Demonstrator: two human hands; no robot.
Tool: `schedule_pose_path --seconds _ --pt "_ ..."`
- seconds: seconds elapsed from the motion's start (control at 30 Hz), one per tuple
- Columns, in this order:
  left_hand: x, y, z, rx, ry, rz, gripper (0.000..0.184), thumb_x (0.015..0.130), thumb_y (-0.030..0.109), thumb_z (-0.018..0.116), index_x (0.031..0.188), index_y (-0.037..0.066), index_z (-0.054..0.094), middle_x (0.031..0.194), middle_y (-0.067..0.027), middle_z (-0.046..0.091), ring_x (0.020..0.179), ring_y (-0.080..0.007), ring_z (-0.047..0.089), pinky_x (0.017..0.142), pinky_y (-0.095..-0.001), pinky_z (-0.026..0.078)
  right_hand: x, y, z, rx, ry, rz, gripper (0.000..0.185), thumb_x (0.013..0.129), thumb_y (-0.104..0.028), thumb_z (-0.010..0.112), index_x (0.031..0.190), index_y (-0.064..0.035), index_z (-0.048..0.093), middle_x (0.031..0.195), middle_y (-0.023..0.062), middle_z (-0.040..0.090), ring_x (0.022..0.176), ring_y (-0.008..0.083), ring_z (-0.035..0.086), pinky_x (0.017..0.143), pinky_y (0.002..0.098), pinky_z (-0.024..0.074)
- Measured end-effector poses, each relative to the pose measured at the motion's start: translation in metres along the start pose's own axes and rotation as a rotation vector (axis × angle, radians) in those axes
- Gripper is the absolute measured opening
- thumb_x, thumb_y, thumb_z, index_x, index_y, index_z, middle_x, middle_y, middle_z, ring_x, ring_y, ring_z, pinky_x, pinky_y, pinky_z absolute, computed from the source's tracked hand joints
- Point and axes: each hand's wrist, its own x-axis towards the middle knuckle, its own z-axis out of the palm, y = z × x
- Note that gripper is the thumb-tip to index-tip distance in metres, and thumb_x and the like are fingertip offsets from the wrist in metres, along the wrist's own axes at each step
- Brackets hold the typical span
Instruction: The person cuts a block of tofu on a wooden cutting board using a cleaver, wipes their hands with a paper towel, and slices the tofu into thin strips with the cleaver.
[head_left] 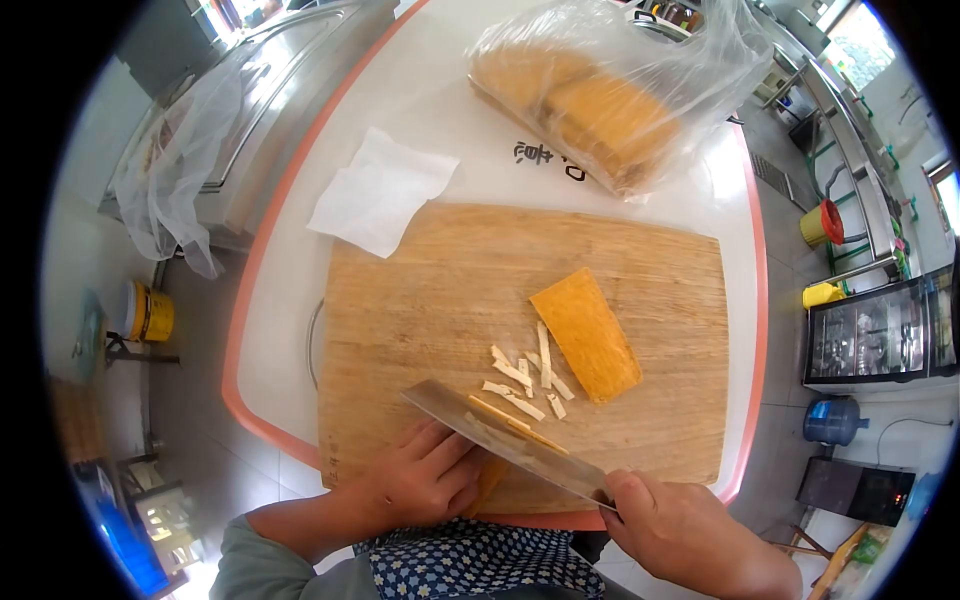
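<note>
My right hand point(690, 530) grips the handle of a cleaver point(510, 443), whose broad blade slants up to the left over the near part of a wooden cutting board point(420, 290). Behind the blade, the curled fingers of my left hand point(432, 472) press on an orange-skinned piece of pressed tofu point(490, 485), mostly hidden by the hand and cleaver. A thin orange-edged slice point(518, 424) lies along the blade's far side. Several pale tofu strips point(512, 370) are scattered just beyond. To their right rests a whole orange slab of pressed tofu point(588, 335).
A clear plastic bag point(600, 100) holding more orange slabs lies at the back of the white table point(270, 350) with a pink edge. White paper point(385, 195) overlaps the board's far left corner. A steel counter point(290, 90) stands left; a water jug point(835, 420) sits at right.
</note>
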Motion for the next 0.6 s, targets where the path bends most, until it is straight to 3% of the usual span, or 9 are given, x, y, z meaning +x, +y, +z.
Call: schedule_pose_path --seconds 0.17,0.47,0.53,0.57,0.6 --pt "0.0 0.0 0.003 -0.03 0.0 -0.013 0.041 0.072 0.013 0.075 0.11 -0.003 0.073 0.122 -0.021 0.066 0.111 -0.0391 0.066 0.096 -0.047 0.056 0.013 0.004 -0.002 -0.002 -0.049 0.012 0.025 0.095 -0.017 0.067 0.107 -0.0023 0.051 0.079 0.0202 0.065 0.066 0.0431 0.066 0.055 0.051 0.0528" --pt "0.001 0.004 0.004 -0.009 -0.002 -0.06 0.044 0.076 0.013 0.073 0.116 -0.004 0.072 0.13 -0.0199 0.064 0.117 -0.0388 0.064 0.098 -0.045 0.056 0.053 0.002 0.009 0.097 -0.036 0.078 0.027 0.096 -0.021 0.066 0.113 -0.004 0.054 0.085 0.0196 0.068 0.078 0.043 0.068 0.069 0.0551 0.0525" --pt "0.0 0.005 0.001 -0.016 0.039 -0.052 0.04 0.076 0.013 0.073 0.113 -0.004 0.072 0.127 -0.019 0.065 0.116 -0.037 0.065 0.097 -0.0452 0.056 0.03 -0.005 -0.013 0.102 -0.019 0.068 0.022 0.104 -0.021 0.05 0.103 0.0001 0.047 0.087 0.0237 0.067 0.076 0.0457 0.066 0.064 0.0554 0.0516" --pt "0.0 0.004 0.0 -0.016 0.04 -0.051 0.04 0.076 0.013 0.073 0.113 -0.004 0.072 0.127 -0.019 0.065 0.116 -0.037 0.065 0.097 -0.0452 0.056 0.023 -0.007 -0.014 0.101 -0.018 0.068 0.022 0.104 -0.021 0.05 0.103 0.0001 0.047 0.087 0.0237 0.067 0.076 0.0457 0.066 0.064 0.0554 0.0516" --pt "0.001 0.003 -0.001 0.008 0.033 -0.023 0.039 0.076 0.012 0.073 0.111 -0.004 0.073 0.125 -0.0187 0.066 0.115 -0.0372 0.065 0.097 -0.0454 0.056 0.015 -0.01 -0.013 0.062 0.014 0.057 0.022 0.099 -0.018 0.06 0.108 -0.0013 0.049 0.085 0.0224 0.067 0.075 0.0449 0.066 0.062 0.0541 0.0518"
